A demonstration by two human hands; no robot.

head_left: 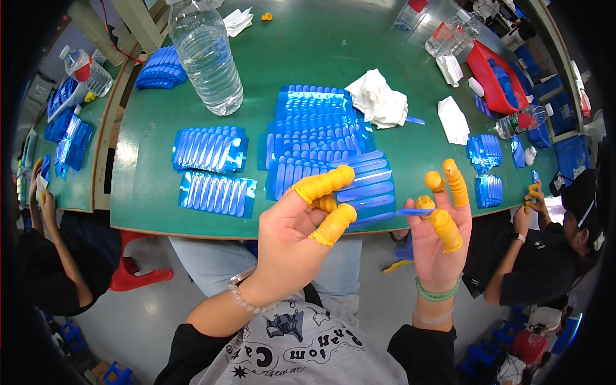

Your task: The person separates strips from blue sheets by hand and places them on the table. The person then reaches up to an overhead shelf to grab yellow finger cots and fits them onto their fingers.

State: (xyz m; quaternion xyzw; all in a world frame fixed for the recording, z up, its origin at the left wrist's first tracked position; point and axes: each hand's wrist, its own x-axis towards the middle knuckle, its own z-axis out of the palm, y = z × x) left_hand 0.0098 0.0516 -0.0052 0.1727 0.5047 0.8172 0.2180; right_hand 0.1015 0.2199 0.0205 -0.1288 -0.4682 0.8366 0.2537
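Observation:
My left hand, with yellow finger cots on its thumb and fingers, pinches the edge of a blue film sheet carrying a row of long rounded strips. My right hand, also wearing yellow finger cots, is closed on one narrow blue strip between thumb and finger; its other fingers are raised. The strip's left end points toward the sheet's lower right corner. Beyond my left hand lies a large overlapping pile of similar blue sheets. Two smaller stacks, an upper one and a lower one, lie left of it.
On the green table stand a large water bottle, crumpled white tissue and more blue stacks at right. A red basket sits far right. Co-workers sit on both sides; a red stool is at left.

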